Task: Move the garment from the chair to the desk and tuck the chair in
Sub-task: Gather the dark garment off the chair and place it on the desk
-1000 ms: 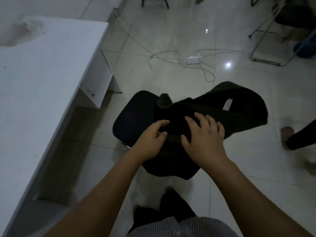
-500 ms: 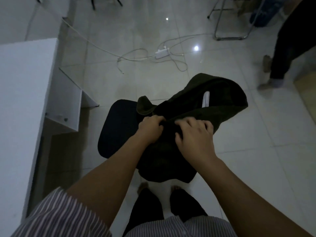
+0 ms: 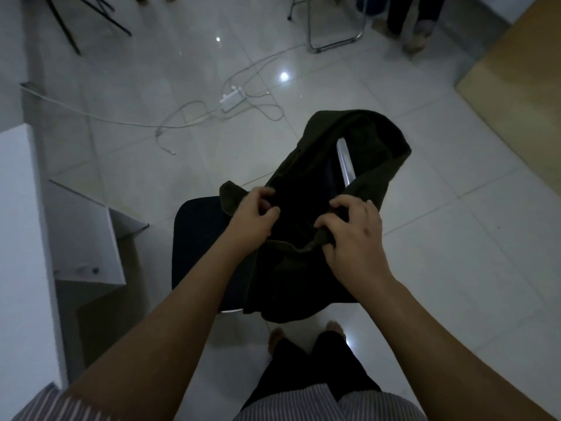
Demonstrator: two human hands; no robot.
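Closest in, a striped shirt hem (image 3: 321,404) and dark trousers (image 3: 315,369) show at the bottom edge, with two bare feet on the pale tiled floor (image 3: 455,268) just short of the chair. Both bare forearms reach forward over the seat. The left hand (image 3: 253,218) is curled into the dark garment (image 3: 306,278), its fingers bent around a fold near the garment's left edge; it looks closed on the cloth. The right hand (image 3: 353,235) pinches a bunched ridge of the same fabric between thumb and bent fingers, so it too has hold of the garment. The garment is dark, almost black in this dim light, and lies over the right part of the black chair (image 3: 206,253), hanging past the seat's near edge and rising away over the backrest, where a strip of shiny metal frame (image 3: 345,162) shows through an opening in the cloth. The bare left part of the seat is visible beside the left wrist. To the left stands the white bench (image 3: 18,238), its side panel and a lower shelf facing the chair, apart from it. Farther off, a white power strip (image 3: 232,98) lies on the tiles with loose white cables (image 3: 182,113) trailing from it. At the far edge are chrome chair legs (image 3: 334,45), thin black legs (image 3: 91,16) of some stand, and another person's lower legs (image 3: 416,22).
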